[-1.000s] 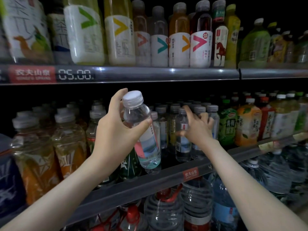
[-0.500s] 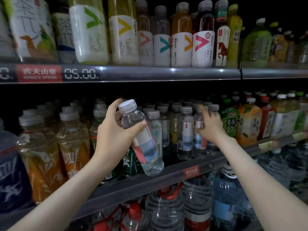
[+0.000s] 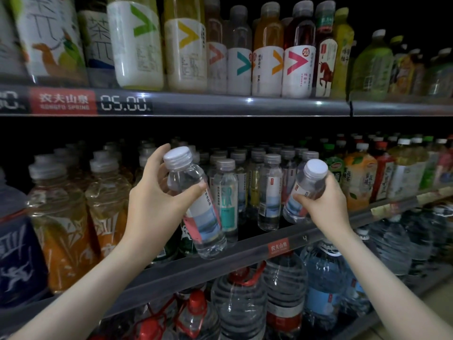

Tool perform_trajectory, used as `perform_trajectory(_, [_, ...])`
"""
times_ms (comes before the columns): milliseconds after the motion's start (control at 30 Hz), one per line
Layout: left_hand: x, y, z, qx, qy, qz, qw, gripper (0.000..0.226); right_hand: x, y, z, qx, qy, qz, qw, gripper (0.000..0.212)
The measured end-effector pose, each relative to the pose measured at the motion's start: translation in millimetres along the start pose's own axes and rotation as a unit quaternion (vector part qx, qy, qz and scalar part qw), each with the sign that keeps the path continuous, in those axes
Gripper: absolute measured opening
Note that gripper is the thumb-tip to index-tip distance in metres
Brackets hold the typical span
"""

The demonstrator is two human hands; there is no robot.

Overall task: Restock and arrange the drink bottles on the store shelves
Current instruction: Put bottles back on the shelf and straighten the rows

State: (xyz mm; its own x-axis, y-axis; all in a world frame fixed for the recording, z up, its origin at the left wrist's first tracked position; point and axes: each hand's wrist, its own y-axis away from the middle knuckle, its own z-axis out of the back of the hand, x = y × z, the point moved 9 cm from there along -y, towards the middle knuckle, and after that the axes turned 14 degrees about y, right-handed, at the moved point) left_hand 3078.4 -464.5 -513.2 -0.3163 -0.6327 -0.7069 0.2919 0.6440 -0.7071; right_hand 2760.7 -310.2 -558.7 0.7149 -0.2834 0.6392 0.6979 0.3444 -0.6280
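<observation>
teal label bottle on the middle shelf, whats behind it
Behind the teal-label bottle, more grey-capped bottles queue toward the back. Only their caps show; it covers their labels, and the rear is too dark to see.

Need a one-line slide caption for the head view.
Left hand holds a tilted water bottle, right hand a second bottle, at the middle shelf.

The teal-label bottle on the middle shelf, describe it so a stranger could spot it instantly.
Find the middle shelf, under the 05.00 price strip. In its front row, the teal-label bottle stands upright between the tilted bottle in the left hand and the other held bottle in the right hand. Only its label is teal; no neighbour's is.
</observation>
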Motion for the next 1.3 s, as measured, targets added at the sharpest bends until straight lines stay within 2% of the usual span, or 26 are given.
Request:
perform_trajectory(167, [-2, 3, 1, 0.004, 0.0, -0.006, 1.0, 0.082, 34, 0, 33, -0.041, 0.006, 0.032, 0.999, 0.069])
perform_trajectory(433, [7, 14, 1, 0.013, 0.004, 0.011, 1.0, 0.083, 41, 0, 32, 0.004, -0.056, 0.011, 0.998, 0.05])
perform_trajectory(667, [9, 18, -2, 0.012, -0.007, 0.013, 1.0, 0.081, 4, -13, 21, -0.052, 0.005, -0.021, 0.998, 0.068])
perform_trajectory(933, [8, 15, -18, 0.024, -0.009, 0.01, 1.0, 0.083, -8, -33, -38, 0.056, 0.033, -0.005, 0.998, 0.054])
perform_trajectory(1100, [8, 13, -31, 0.034, -0.014, 0.004, 0.999, 0.081, -16, -45, -60, 0.125, 0.057, -0.021, 0.99, 0.083])
perform_trajectory(1300, [13, 15, -56, 0.053, -0.014, 0.011, 0.998, 0.083, -25, -38, -69, 0.168, 0.075, -0.047, 0.982, 0.093])
